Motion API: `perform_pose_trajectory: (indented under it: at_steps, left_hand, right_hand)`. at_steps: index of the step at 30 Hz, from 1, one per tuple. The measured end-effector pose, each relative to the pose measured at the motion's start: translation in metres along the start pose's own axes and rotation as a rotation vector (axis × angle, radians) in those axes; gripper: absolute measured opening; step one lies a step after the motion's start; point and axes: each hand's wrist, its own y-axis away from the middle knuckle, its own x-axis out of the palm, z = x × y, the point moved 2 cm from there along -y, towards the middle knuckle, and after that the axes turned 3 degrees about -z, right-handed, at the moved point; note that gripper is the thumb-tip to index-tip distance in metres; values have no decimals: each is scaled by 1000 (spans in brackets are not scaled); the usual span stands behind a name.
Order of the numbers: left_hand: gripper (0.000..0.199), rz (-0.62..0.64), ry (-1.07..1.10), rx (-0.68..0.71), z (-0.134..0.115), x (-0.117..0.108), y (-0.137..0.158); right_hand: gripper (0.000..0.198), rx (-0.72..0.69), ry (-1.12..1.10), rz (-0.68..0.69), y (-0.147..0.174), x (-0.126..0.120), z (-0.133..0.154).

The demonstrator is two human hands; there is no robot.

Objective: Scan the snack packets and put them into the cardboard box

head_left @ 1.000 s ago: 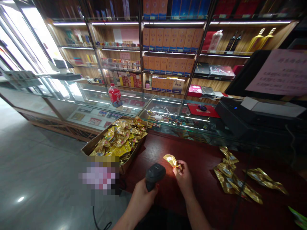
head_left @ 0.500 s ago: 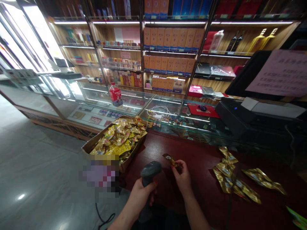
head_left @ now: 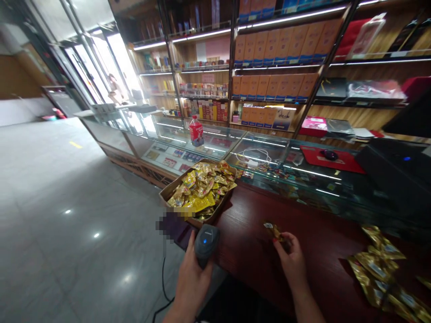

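My left hand (head_left: 194, 273) is wrapped round a dark barcode scanner (head_left: 206, 242) with a small blue light on its head. Its fingers are partly hidden behind the handle. A small gold foil packet (head_left: 273, 229) is pinched in my right hand (head_left: 292, 255), just above the dark red wooden counter (head_left: 245, 251). Beyond the scanner, a cardboard box (head_left: 170, 190) is heaped with gold and yellow packets (head_left: 202, 186). Several loose gold packets (head_left: 377, 264) lie in a pile to the right of my right hand.
Behind the wooden counter runs a glass display case (head_left: 215, 146) bearing a red bottle (head_left: 195, 131), a white cable (head_left: 254, 157) and a mouse (head_left: 330, 154) on a red mat. A dark machine (head_left: 393, 175) stands at right. The scanner's cord (head_left: 163, 280) hangs over the floor.
The view has swung left, so most things sit farther right. My left hand has turned the scanner, whose head now points forward, showing a blue light. My right hand still holds the packet.
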Motion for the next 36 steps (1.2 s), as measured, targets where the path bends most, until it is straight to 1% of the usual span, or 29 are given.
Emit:
perform_pose_trajectory:
  at_steps: [2, 5, 9, 12, 14, 17, 20, 22, 25, 28, 30, 33, 36]
  left_hand:
    - [69, 1, -14, -19, 5, -2, 1]
    - [76, -21, 27, -44, 11, -5, 0]
    - [73, -23, 82, -36, 15, -12, -4]
    - [70, -21, 107, 1, 12, -16, -3]
    - [69, -13, 116, 57, 7, -17, 2]
    - [73, 62, 152, 149, -1, -13, 12]
    - [77, 164, 211, 203, -10, -7, 20]
    - [78, 201, 241, 231, -15, -5, 23]
    - [81, 232, 268, 263, -18, -3, 24]
    - [84, 248, 281, 257, -13, -2, 23]
    - [85, 251, 294, 244, -9, -3, 23]
    - [83, 242, 327, 225, -9, -6, 24]
    - [72, 179, 376, 171, -12, -11, 27]
  right_hand:
    - [49, 12, 14, -4, 0, -1, -1]
    - [52, 42, 37, -15, 0, -3, -3]
    - [53, 46, 29, -22, 0, -2, -4]
    - [55, 77, -7, -26, 0, -2, -4]
    - [58, 101, -30, -39, -1, -4, -4]
    - [59, 123, -45, -53, -4, -4, -3]
    - [62, 167, -47, -26, -8, 4, 6]
    - [64, 168, -58, 11, -11, 16, 20]
    - [65, 129, -80, 89, -15, 40, 46]
    - [65, 131, -107, 169, -19, 67, 72]
    - [65, 120, -121, 195, -23, 86, 87]
    - [62, 62, -122, 233, -32, 119, 109]
    - [59, -14, -136, 306, -46, 161, 129]
